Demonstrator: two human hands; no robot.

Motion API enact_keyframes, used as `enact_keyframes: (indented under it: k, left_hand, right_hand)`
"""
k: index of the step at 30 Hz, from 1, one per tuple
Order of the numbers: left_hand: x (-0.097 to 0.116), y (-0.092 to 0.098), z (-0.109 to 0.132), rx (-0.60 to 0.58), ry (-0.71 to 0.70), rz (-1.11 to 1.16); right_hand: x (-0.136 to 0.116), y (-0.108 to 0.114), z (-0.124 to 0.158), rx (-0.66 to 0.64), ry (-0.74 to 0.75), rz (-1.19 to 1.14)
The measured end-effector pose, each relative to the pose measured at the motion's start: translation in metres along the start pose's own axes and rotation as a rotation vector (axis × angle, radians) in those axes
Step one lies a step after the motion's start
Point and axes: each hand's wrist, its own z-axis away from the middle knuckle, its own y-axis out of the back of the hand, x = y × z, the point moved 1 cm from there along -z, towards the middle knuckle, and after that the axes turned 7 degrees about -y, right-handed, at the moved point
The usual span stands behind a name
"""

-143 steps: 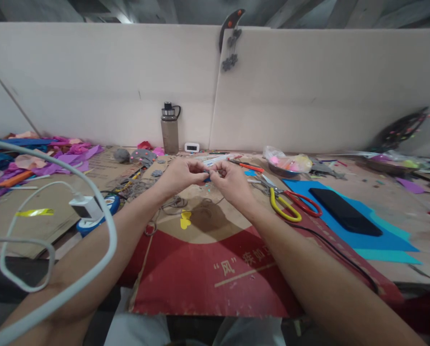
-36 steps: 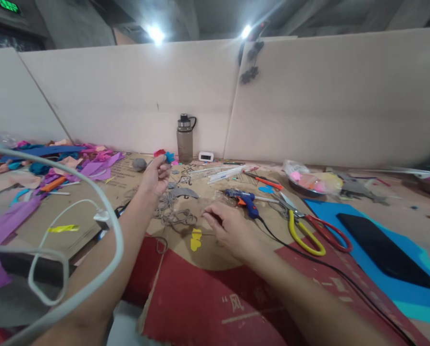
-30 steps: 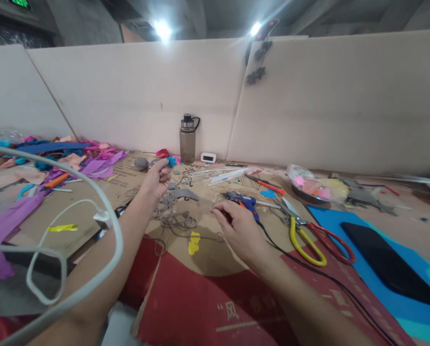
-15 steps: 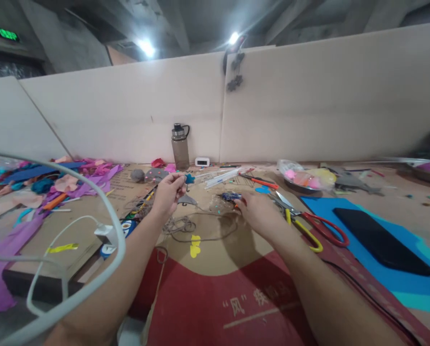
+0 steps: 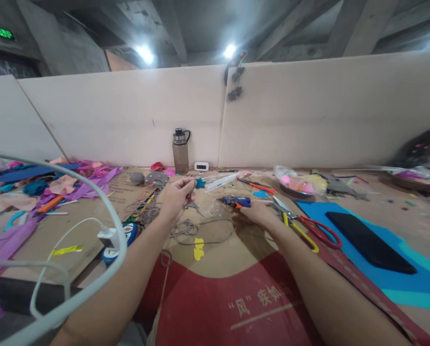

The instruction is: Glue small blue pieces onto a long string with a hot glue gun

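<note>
My left hand (image 5: 179,196) is raised over the middle of the cardboard, thumb and forefinger pinching a small teal felt flower-like cutout (image 5: 200,183). My right hand (image 5: 257,212) is closed at the handle of a blue glue gun (image 5: 236,200) with an orange trigger; the nozzle points left, and the palm hides the handle. Under the hands lies a loose grey cord (image 5: 186,228). A yellow felt cutout (image 5: 198,249) is close to it, and a blue cutout (image 5: 260,193) sits beyond my right hand. Clear glue sticks (image 5: 222,181) lie behind the gun.
Red-handled scissors (image 5: 319,230) and a yellow-handled tool (image 5: 301,234) lie right of my right forearm, beside a black phone (image 5: 370,242) on blue sheets. A bottle (image 5: 181,156) stands at the back. Felt scraps (image 5: 67,182) and a white cable (image 5: 117,226) are on the left.
My right hand has shifted down and right around the glue gun, so more of its blue body shows. The left hand has moved slightly right with the teal cutout. The view has tilted slightly upward.
</note>
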Motion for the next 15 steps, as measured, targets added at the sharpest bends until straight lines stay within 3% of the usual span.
enact_keyframes:
  k: [4,7,11,15]
  left_hand:
    - [-0.002,0.001,-0.001,0.009,0.031,0.025]
    - [-0.003,0.003,-0.002,0.000,0.035,0.007]
    - [-0.006,0.004,-0.001,-0.010,0.026,-0.026]
    - [-0.007,0.003,-0.001,0.014,0.037,-0.048]
  right_hand:
    - [-0.008,0.009,0.003,0.041,-0.021,-0.172]
    - [-0.023,0.016,0.015,0.079,0.005,-0.450]
    - [-0.052,0.023,0.042,0.003,0.233,-0.757]
    - [-0.067,0.028,0.067,-0.041,0.374,-0.698]
